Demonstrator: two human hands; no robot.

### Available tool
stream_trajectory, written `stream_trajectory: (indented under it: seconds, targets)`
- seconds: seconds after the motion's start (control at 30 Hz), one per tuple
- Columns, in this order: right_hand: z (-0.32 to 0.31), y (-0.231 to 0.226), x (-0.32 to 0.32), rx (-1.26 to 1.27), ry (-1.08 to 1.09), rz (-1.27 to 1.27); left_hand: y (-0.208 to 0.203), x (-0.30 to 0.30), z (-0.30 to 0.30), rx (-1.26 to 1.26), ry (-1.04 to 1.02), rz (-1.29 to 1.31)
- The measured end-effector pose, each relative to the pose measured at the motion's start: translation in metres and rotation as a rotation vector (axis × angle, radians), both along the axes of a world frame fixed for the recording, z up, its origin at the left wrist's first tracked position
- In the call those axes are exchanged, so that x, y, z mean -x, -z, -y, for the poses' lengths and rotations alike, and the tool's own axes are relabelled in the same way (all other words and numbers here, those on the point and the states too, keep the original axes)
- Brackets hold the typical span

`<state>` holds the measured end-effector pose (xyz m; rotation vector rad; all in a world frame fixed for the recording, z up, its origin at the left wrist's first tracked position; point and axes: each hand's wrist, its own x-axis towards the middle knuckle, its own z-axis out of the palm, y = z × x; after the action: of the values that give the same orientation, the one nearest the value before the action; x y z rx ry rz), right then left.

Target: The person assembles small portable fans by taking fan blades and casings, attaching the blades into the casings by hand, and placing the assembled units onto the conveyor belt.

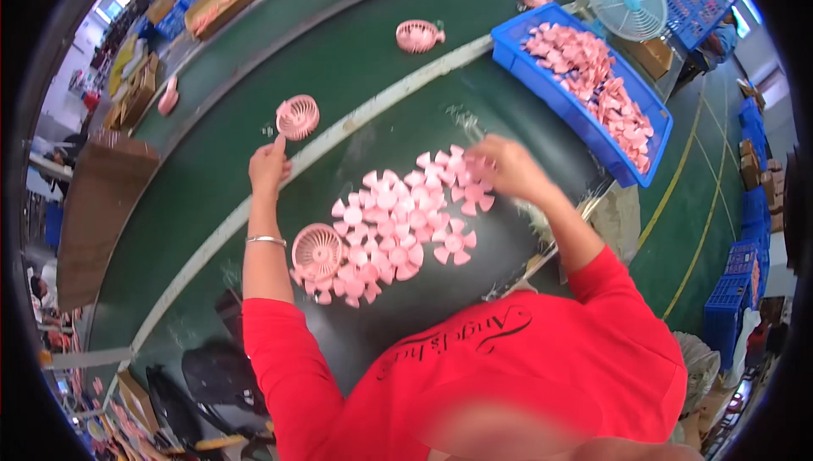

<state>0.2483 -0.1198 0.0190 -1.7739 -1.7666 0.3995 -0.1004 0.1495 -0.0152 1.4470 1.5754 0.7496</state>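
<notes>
My left hand (268, 166) is closed on a pink handheld fan housing (297, 117), its round slatted grille facing up over the conveyor's near edge. A loose pile of pink fan blades (398, 215) lies on the dark green work surface in front of me. At the pile's far right edge, my right hand (506, 166) bends its fingers down in a pinch on a fan blade (470, 175); the fingertips are slightly blurred. Another round pink slatted housing part (318, 251) rests at the pile's left end, grille up.
A blue bin (584, 110) holding many pink fan blades stands at the far right. Along the green conveyor (356, 63) lie several pink fan housings, one being a housing (418, 36) ahead. A pale rail (381, 104) divides conveyor from work surface. A standing fan (627, 0) is behind the bin.
</notes>
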Motion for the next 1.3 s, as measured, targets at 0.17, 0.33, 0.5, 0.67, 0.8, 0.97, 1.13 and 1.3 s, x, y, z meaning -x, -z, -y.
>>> stream_trajectory:
  seconds: [0.17,0.33,0.5,0.67,0.8,0.97,1.13,1.3]
  targets:
    - [0.004,0.015,0.018,-0.025,-0.183,0.137,-0.004,-0.055,-0.015,-0.016,-0.036,-0.299]
    - [-0.016,0.02,0.024,0.029,-0.147,0.207,0.031,-0.055,-0.039,-0.072,-0.069,-0.06]
    - [-0.013,0.01,0.016,-0.053,0.008,0.019,-0.018,-0.034,0.001,0.084,0.066,0.488]
    - [-0.01,0.021,-0.007,-0.11,0.18,0.024,-0.046,0.023,0.087,0.114,-0.031,0.762]
    - [-0.005,0.021,0.004,-0.192,0.123,0.101,-0.056,0.053,0.168,0.064,-0.003,0.969]
    - [-0.026,0.033,0.025,-0.082,-0.02,0.275,-0.032,0.068,0.24,0.066,-0.396,1.032]
    - [-0.034,0.017,0.035,-0.182,-0.041,0.237,-0.03,0.043,0.28,-0.102,-0.127,1.067]
    - [-0.017,-0.041,0.111,-0.517,-0.249,0.036,-0.033,0.001,0.279,-0.111,-0.207,0.938]
